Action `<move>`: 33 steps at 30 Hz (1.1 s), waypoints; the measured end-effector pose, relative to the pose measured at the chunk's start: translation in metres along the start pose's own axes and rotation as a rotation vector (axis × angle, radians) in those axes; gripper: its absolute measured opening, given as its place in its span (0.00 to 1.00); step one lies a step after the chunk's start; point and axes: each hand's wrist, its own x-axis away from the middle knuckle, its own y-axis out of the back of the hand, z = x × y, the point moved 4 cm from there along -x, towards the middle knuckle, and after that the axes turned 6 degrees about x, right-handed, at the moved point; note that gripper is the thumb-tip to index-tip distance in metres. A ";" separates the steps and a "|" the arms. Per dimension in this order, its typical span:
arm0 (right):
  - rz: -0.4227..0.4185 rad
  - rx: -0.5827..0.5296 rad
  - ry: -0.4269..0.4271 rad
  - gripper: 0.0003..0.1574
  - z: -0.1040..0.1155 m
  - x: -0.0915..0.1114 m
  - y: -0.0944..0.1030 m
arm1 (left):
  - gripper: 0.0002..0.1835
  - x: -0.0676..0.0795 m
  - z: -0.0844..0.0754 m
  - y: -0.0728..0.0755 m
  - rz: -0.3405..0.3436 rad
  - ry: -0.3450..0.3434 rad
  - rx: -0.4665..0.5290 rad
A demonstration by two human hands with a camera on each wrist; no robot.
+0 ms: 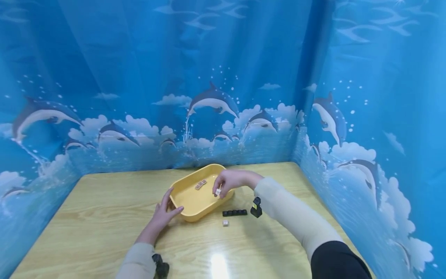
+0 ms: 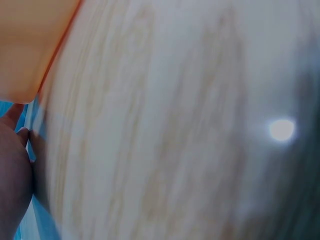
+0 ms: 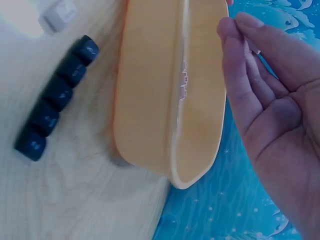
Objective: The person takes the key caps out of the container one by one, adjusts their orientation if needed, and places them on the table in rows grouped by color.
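A small white keycap is pinched between the thumb and fingertips of my right hand, over the right part of a yellow plastic tray. My left hand rests against the tray's near left corner, thumb and fingers spread along the rim. Inside the tray, three pinkish keycaps lie in a short row. In the right wrist view, the fingertips mostly hide the held keycap. Only part of the left hand shows at the left wrist view's edge, beside the tray's corner.
On the wooden table, a row of several black keycaps lies right of the tray. One more white keycap sits just in front of that row. A blue dolphin-print curtain stands behind the table and along its sides.
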 end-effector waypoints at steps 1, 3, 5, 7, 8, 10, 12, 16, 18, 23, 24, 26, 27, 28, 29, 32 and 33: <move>-0.007 -0.003 -0.001 0.15 0.000 0.002 -0.001 | 0.49 0.000 0.000 0.000 -0.001 0.000 0.000; -0.026 -0.021 -0.007 0.13 -0.001 0.007 -0.005 | 0.49 0.000 0.001 0.001 -0.002 -0.003 0.001; -0.043 -0.043 -0.012 0.12 -0.002 0.012 -0.010 | 0.49 -0.001 0.001 0.001 0.001 -0.003 -0.004; -0.059 -0.070 -0.009 0.12 -0.003 0.018 -0.015 | 0.49 -0.001 0.001 0.001 0.001 -0.005 -0.009; -0.065 -0.081 -0.003 0.12 -0.003 0.020 -0.017 | 0.49 -0.001 0.001 0.001 0.003 -0.002 -0.009; -0.078 -0.096 0.017 0.13 -0.004 0.025 -0.023 | 0.49 0.000 0.001 0.001 0.004 0.007 -0.009; -0.092 -0.107 0.042 0.12 -0.005 0.029 -0.028 | 0.49 0.000 0.000 0.001 0.004 0.017 -0.007; -0.112 -0.144 0.075 0.11 -0.009 0.038 -0.037 | 0.50 0.001 -0.001 0.001 0.008 0.044 -0.005; -0.122 -0.170 0.071 0.12 -0.012 0.042 -0.042 | 0.50 0.001 -0.001 0.001 0.010 0.053 -0.007; -0.209 -0.193 -0.001 0.17 -0.022 0.051 -0.054 | 0.51 0.001 0.000 0.001 0.014 0.078 -0.003; -0.231 -0.204 -0.015 0.18 -0.025 0.053 -0.057 | 0.51 0.001 0.000 0.001 0.015 0.079 -0.002; -0.271 -0.237 -0.043 0.19 -0.028 0.056 -0.062 | 0.51 0.001 0.000 0.001 0.016 0.081 0.000; -0.292 -0.255 -0.056 0.18 -0.030 0.057 -0.064 | 0.51 0.001 0.000 0.001 0.017 0.080 0.000; -0.311 -0.276 -0.069 0.17 -0.032 0.058 -0.067 | 0.51 0.000 0.000 0.001 0.017 0.080 0.001; -0.332 -0.295 -0.083 0.16 -0.034 0.059 -0.070 | 0.51 0.000 0.000 0.001 0.018 0.081 0.003; -0.417 -0.337 -0.101 0.13 -0.038 0.064 -0.078 | 0.51 -0.001 0.000 0.000 0.019 0.081 0.001; -0.447 -0.348 -0.099 0.13 -0.040 0.065 -0.081 | 0.51 -0.001 0.000 0.000 0.019 0.082 0.002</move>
